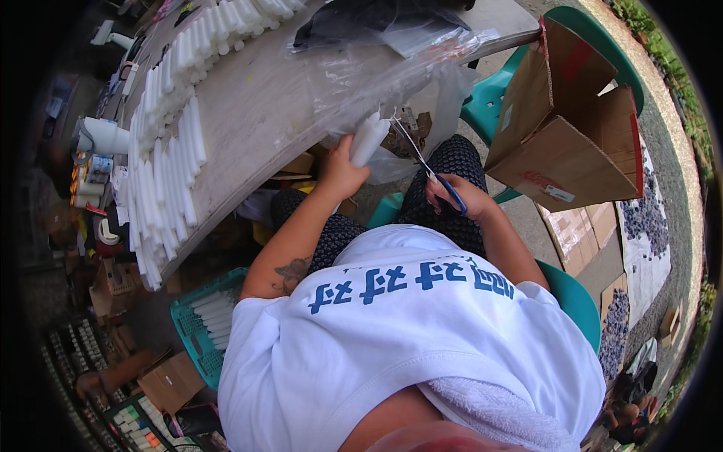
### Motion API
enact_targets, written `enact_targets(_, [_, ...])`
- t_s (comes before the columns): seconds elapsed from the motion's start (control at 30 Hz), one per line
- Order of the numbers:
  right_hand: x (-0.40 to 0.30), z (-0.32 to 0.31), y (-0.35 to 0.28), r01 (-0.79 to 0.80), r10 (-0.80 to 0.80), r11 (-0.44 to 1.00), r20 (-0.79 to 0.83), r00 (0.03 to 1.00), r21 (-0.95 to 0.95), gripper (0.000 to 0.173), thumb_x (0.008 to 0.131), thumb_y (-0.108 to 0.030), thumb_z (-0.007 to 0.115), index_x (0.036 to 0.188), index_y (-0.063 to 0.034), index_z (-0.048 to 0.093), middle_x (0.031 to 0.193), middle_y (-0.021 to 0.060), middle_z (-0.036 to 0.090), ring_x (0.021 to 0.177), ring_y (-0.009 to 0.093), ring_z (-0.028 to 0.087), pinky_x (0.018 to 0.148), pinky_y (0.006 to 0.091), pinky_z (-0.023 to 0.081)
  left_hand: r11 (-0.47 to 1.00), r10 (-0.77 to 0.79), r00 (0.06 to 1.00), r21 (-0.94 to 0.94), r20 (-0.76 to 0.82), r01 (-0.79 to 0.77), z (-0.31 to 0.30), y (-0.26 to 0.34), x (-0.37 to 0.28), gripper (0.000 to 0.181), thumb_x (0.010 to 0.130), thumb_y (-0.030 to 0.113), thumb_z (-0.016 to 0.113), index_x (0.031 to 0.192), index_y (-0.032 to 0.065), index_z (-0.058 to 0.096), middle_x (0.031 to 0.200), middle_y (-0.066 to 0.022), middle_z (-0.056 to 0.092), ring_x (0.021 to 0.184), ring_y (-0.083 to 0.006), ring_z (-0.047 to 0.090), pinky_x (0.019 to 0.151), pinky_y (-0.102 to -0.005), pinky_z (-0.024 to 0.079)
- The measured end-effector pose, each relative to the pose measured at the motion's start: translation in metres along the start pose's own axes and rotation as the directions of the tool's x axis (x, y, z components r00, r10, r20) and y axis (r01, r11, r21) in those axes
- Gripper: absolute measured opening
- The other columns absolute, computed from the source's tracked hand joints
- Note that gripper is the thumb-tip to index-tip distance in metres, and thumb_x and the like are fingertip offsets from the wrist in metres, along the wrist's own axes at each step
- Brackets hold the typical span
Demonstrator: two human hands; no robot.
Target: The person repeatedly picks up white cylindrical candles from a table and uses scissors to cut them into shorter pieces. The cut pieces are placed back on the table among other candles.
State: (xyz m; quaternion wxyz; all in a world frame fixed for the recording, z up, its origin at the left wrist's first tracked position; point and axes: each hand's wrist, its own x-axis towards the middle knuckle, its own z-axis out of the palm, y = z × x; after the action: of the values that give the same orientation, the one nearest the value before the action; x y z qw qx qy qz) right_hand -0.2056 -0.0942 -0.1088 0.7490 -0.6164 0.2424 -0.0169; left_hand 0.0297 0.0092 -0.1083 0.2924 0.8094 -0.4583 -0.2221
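A few white candles (368,138) with wicks at their upper ends are gripped together in my left hand (344,169), just off the table's near edge. My right hand (456,195) holds scissors (421,158) with blue handles. The scissor blades point up towards the wicks, their tips close beside them; whether they touch a wick is not clear. Many more white candles (164,186) lie in rows and piles along the left side of the grey table (243,113).
Clear plastic bags (344,73) lie at the table's far right edge, one hanging down. An open cardboard box (570,152) stands on a green plastic chair (486,107) to the right. A teal crate (195,333) of candles sits at lower left. A white jug (104,135) stands beyond the candles.
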Motion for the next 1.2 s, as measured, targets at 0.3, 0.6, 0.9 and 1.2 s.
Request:
enact_targets(0.3, [0.0,-0.004,-0.002,-0.196,0.161,0.969,-0.215,0.963,-0.151,0.057,0.078,-0.06,0.058,0.068,-0.0033,0.055,0.058,0.0039,0.05,0.057,0.015,0.051,0.054,0.0278,0.042,0.996,0.06,0.998,0.072,0.027,-0.061,0.002,0.002,-0.004,0.062,0.063,0.012,0.065,0.121,0.0069,0.044,0.098,-0.0238,0.061,0.089,-0.0385,0.06,0.076,-0.042,0.048])
enact_targets(0.6, [-0.004,-0.005,-0.024,-0.267,-0.011,0.733,-0.404,0.915,-0.625,0.062,0.071,-0.06,0.065,0.07,0.0021,0.058,0.059,0.0133,0.051,0.059,0.024,0.05,0.058,0.0365,0.04,0.935,0.178,0.984,0.311,-0.001,-0.169,-0.005,-0.01,-0.007,0.056,0.066,0.006,0.064,0.119,0.0108,0.045,0.103,-0.0189,0.058,0.092,-0.0398,0.057,0.076,-0.046,0.047])
enact_targets(0.9, [-0.006,-0.02,-0.012,-0.294,0.087,0.787,-0.374,0.923,-0.543,0.064,0.074,-0.063,0.059,0.073,0.0016,0.06,0.06,0.0093,0.052,0.058,0.02,0.052,0.056,0.0338,0.04,0.945,0.171,0.985,0.285,-0.011,-0.161,-0.004,-0.013,-0.006,0.058,0.065,0.006,0.065,0.119,0.0093,0.045,0.105,-0.0186,0.057,0.094,-0.0394,0.056,0.078,-0.0449,0.047])
enact_targets(1.2, [-0.005,-0.038,-0.008,-0.254,0.225,0.913,-0.126,0.966,-0.319,0.064,0.076,-0.065,0.055,0.074,-0.0008,0.058,0.062,0.0048,0.052,0.056,0.014,0.051,0.052,0.028,0.04,0.95,0.224,0.974,0.233,-0.04,-0.209,-0.002,-0.014,-0.006,0.057,0.065,0.008,0.064,0.118,0.0084,0.045,0.105,-0.0202,0.057,0.094,-0.0393,0.056,0.078,-0.0448,0.047])
